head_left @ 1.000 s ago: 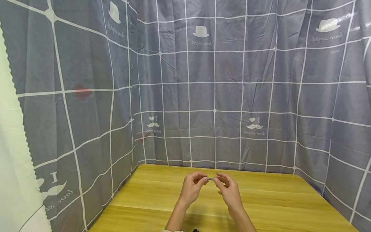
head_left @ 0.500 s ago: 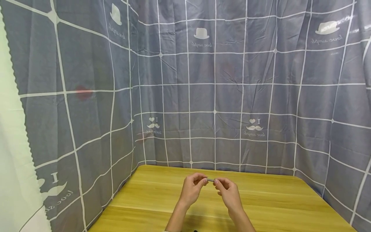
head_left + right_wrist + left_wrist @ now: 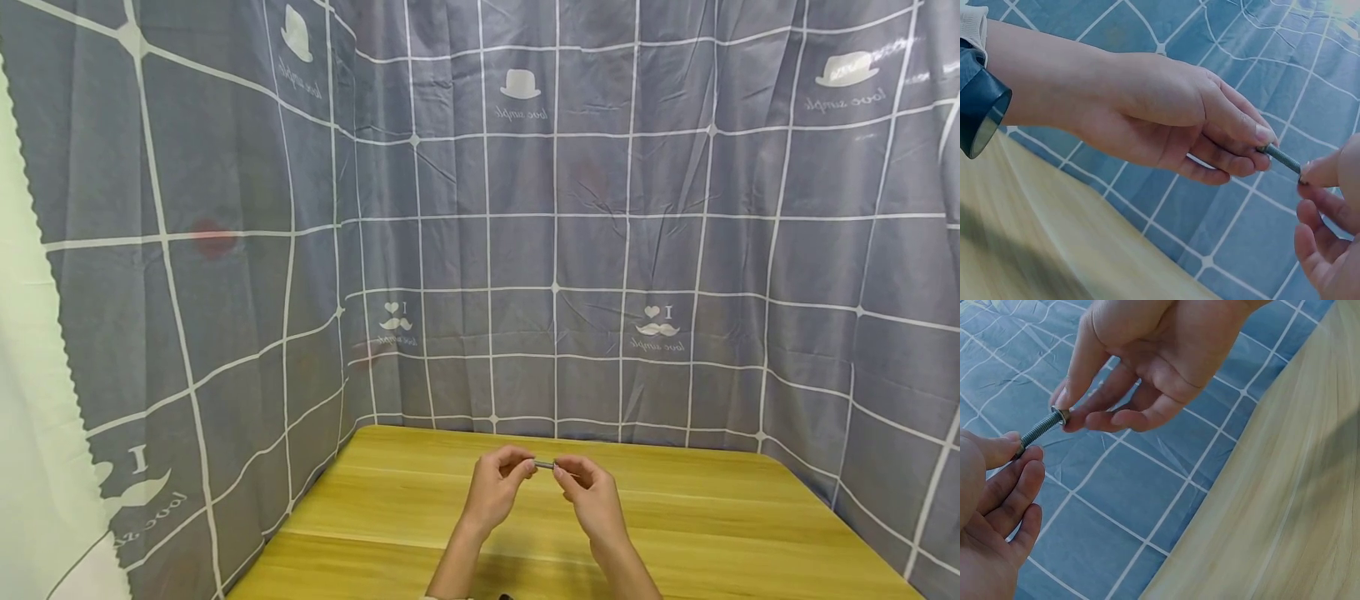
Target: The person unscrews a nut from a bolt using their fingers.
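Note:
A small grey threaded bolt (image 3: pixel 544 464) is held level between both hands above the table. My left hand (image 3: pixel 491 492) pinches one end of it between thumb and index finger. My right hand (image 3: pixel 595 500) pinches the other end with thumb and fingertips. In the left wrist view the bolt (image 3: pixel 1040 428) shows its thread, with a wider round flange at the right hand's fingertips. A wider collar shows by the left fingertips; whether it is a nut or the head I cannot tell. The right wrist view shows the bolt (image 3: pixel 1284 160) spanning the two hands.
A yellow wood-grain table (image 3: pixel 360 517) lies below the hands. Grey curtains (image 3: pixel 525 250) with white grid lines surround it at the back and sides. A pale cloth edge (image 3: pixel 37 375) hangs at far left. A black device (image 3: pixel 982 100) sits at the left wrist.
The right fingertips have shifted slightly on the bolt, the index finger coming closer in to it. The bolt tipped a little and is nearly level again. The left hand has hardly moved.

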